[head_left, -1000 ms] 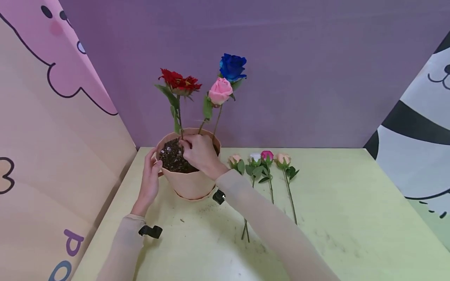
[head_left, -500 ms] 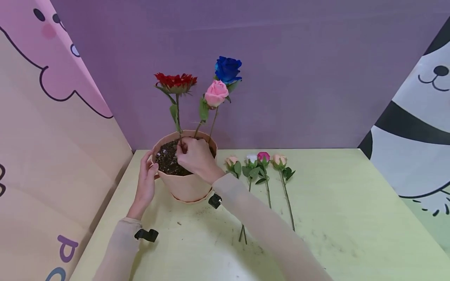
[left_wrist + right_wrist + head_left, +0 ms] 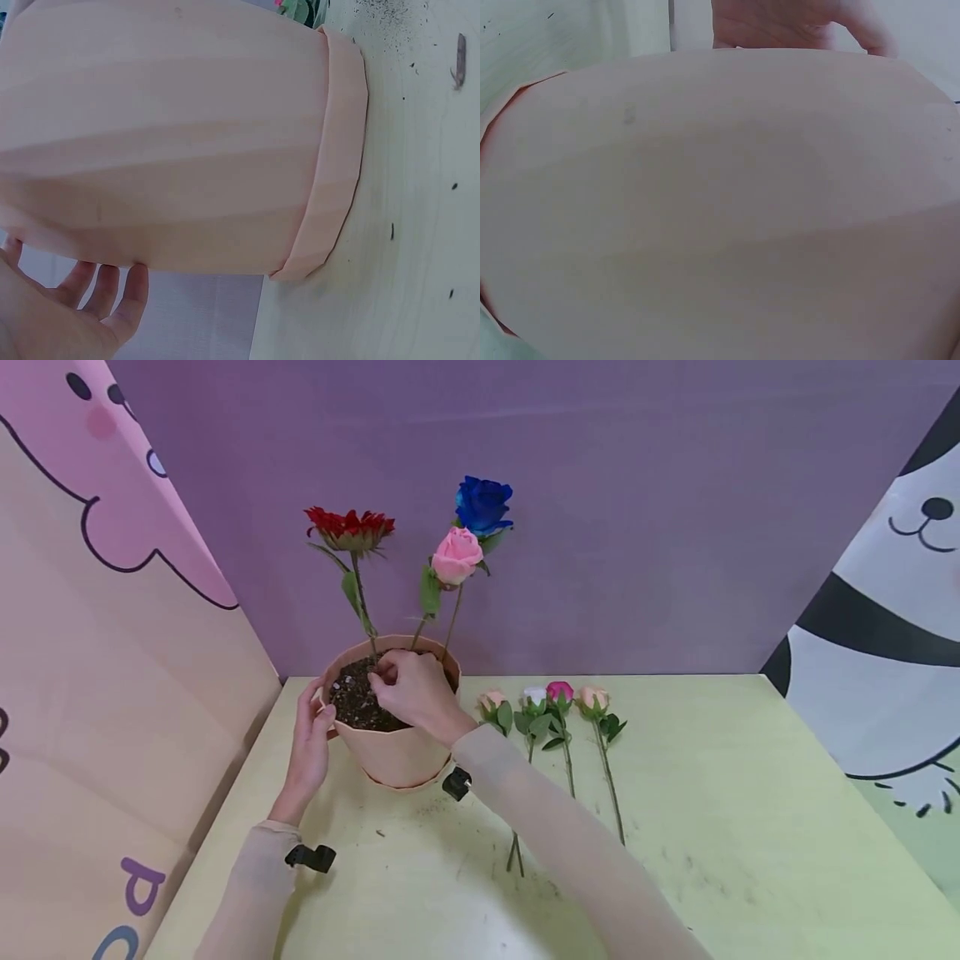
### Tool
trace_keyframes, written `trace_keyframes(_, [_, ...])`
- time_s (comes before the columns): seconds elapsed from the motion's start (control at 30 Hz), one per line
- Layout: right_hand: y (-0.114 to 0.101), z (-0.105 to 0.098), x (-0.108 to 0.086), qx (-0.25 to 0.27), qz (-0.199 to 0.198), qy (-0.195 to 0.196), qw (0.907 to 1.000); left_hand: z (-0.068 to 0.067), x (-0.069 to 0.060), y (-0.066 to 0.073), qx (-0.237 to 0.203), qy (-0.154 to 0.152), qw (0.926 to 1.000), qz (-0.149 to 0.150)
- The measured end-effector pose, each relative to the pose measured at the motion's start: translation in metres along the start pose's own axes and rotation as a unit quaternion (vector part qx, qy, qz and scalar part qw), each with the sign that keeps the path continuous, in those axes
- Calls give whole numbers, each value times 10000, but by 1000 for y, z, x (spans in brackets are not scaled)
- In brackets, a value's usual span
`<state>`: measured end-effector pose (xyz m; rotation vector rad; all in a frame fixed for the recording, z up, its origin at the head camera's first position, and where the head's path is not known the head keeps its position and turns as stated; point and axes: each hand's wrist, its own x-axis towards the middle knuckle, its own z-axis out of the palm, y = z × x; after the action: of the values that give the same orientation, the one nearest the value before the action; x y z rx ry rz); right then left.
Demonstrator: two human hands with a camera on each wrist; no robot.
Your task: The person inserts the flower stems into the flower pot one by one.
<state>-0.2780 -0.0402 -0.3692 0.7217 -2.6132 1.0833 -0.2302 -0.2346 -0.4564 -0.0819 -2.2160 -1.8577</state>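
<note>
A pale peach flowerpot point(image 3: 397, 756) full of dark soil point(image 3: 356, 697) stands at the table's back left. My left hand point(image 3: 307, 756) holds its left side near the rim; in the left wrist view, the fingers point(image 3: 133, 300) curve against the outer wall. My right hand point(image 3: 416, 693) reaches over the rim, thumb and forefinger pinching the red flower point(image 3: 351, 531) low on its stem, just above the soil. That flower leans left. Behind the hand, a pink rose point(image 3: 457, 557) and a blue rose point(image 3: 483, 505) stand in the pot. The pot wall fills most of the right wrist view.
Right of the pot lie several roses: a peach one point(image 3: 492, 702), a white one point(image 3: 535, 697), a magenta one point(image 3: 559, 692) and another peach one point(image 3: 594, 698). Soil crumbs dot the table point(image 3: 720, 777). A purple wall point(image 3: 637, 543) rises behind.
The red flower has tilted left, its stem shifting left together with my right fingers. My left hand keeps its place on the pot. The head view has shifted slightly.
</note>
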Motion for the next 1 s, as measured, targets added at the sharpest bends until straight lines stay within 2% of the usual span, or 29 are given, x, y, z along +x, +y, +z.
trace_keyframes(0.1, [-2,-2,1,-79,43,-158,9998,0,1,1,-20,27,10000,52])
trace_keyframes(0.17, [-3,-3,1,-64,74,-114,9999,0,1,2,-57,19,10000,68])
trace_keyframes(0.33, [-2,-5,-3,-208,95,206,9995,4,2,4,-91,19,9999,89])
trace_keyframes(0.5, [3,-8,-10,-504,-157,654,9965,7,1,4,-92,-4,9999,83])
trace_keyframes(0.57, [5,-12,-14,-438,-289,798,9954,8,0,4,-66,-11,10000,42])
trace_keyframes(0.67, [8,-24,-23,-70,-569,994,9934,7,-1,3,-65,-16,10000,2])
trace_keyframes(0.83, [15,-52,-40,1079,-972,1122,9830,6,-2,2,-106,-31,9999,1])
trace_keyframes(1.0, [27,-80,-59,1915,-763,1146,9718,4,-3,2,-126,-2,9999,24])
